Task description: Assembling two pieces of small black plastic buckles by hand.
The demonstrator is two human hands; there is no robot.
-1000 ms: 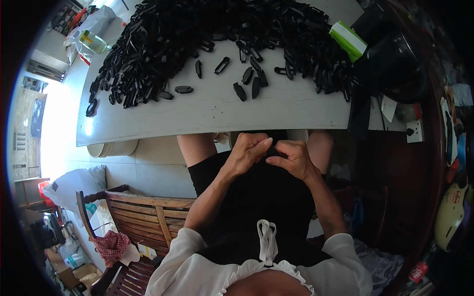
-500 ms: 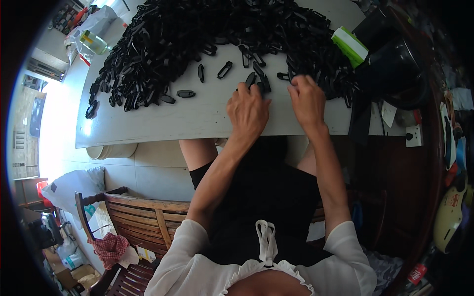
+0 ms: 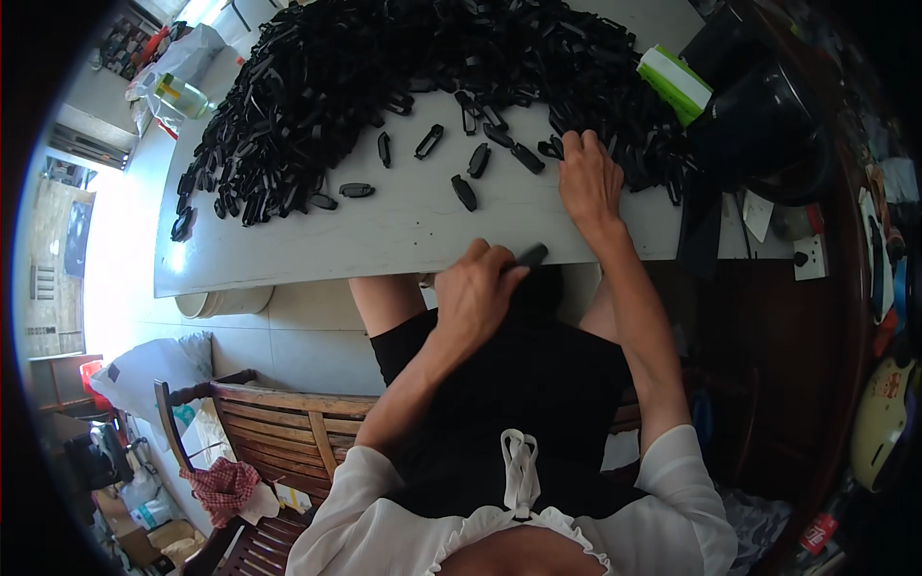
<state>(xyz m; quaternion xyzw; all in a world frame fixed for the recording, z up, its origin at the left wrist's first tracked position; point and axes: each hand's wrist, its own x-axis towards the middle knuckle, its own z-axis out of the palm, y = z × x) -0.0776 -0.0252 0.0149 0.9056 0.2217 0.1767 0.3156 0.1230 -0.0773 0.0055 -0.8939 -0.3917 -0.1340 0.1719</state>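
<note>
A black oblong plastic piece (image 3: 531, 255) sticks out from the closed fingers of my left hand (image 3: 473, 296), just above the table's near edge. My right hand (image 3: 590, 180) reaches to the right side of a big heap of the same black plastic pieces (image 3: 307, 96). Its fingers are bent down onto the heap's edge by a loose piece (image 3: 549, 148); what lies under the fingertips is hidden. Between the hands and the heap several pieces are scattered singly, among them one lying nearest me (image 3: 464, 193) and an open-framed one (image 3: 429, 142).
The pale table (image 3: 317, 252) has a green-and-white pack (image 3: 675, 84) and a black container (image 3: 759, 125) at its right. A clear bottle (image 3: 184, 96) stands far left. Below are a wooden bench (image 3: 288, 422) and a white bucket (image 3: 226, 300). A wall socket (image 3: 812, 257) is at right.
My left hand has drawn back from the loose pieces to the table's near edge, now with a black plastic piece. My right hand has moved slightly farther onto the heap's edge.
</note>
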